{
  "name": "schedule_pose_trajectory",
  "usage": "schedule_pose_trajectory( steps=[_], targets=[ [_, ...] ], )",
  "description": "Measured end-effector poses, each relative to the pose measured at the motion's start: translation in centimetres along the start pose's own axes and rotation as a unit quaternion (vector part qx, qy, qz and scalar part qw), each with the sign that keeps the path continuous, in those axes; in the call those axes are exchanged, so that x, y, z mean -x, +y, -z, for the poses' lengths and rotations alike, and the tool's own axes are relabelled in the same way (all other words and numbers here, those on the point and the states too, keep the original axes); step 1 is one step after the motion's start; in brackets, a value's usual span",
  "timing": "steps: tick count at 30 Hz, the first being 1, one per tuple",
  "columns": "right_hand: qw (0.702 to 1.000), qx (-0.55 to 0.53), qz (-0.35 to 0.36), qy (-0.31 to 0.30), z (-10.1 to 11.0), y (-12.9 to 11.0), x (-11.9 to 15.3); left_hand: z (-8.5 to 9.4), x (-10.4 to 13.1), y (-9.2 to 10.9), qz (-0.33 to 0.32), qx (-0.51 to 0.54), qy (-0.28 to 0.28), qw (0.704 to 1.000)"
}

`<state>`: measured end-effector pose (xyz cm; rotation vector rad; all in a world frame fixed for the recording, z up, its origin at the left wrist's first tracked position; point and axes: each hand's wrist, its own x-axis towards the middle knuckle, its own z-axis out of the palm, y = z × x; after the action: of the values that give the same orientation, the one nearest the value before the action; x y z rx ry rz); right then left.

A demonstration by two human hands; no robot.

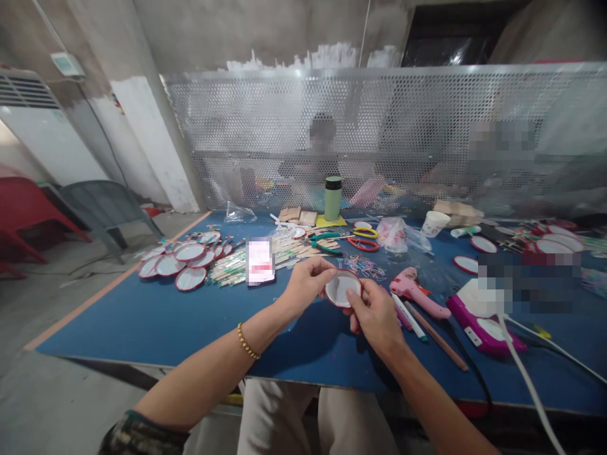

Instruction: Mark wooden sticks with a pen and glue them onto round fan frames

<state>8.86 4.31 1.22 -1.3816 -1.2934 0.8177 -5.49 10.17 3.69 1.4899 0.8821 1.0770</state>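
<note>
A round white disc with a red rim (342,289) is held above the front of the blue table, between both hands. My left hand (307,283) pinches its left edge with thumb and fingers. From the other side, my right hand (374,311) grips it, the thumb lying on the white face and the fingers behind. Just beyond the disc lie small colourful looped pieces (363,266). A pink glue gun (417,294) and a white marker (410,318) rest to the right of my right hand. The disc's back is hidden.
Similar red-rimmed discs (191,251) are piled at the left beside thin sticks (232,268) and a phone (260,262). Pliers (363,244), a green bottle (332,199) and a paper cup (435,223) stand or lie farther back. A purple box (484,328) with cables sits right. Behind is a perforated metal screen (256,120).
</note>
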Motion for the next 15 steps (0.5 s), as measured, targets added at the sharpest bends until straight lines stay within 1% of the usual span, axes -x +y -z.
schedule_pose_trajectory(
  steps=[6, 10, 15],
  targets=[
    [0.999, -0.026, -0.021, -0.007, 0.0, -0.19, 0.06, -0.01, 0.12, 0.02, -0.036, -0.038, 0.013, 0.999],
    [0.999, -0.026, -0.025, -0.005, 0.06, -0.26, 0.11, -0.05, 0.09, 0.06, -0.041, -0.056, 0.016, 0.997],
    [0.999, -0.04, -0.033, -0.008, -0.01, -0.27, 0.05, -0.07, 0.15, 0.02, -0.043, -0.057, 0.022, 0.997]
  ],
)
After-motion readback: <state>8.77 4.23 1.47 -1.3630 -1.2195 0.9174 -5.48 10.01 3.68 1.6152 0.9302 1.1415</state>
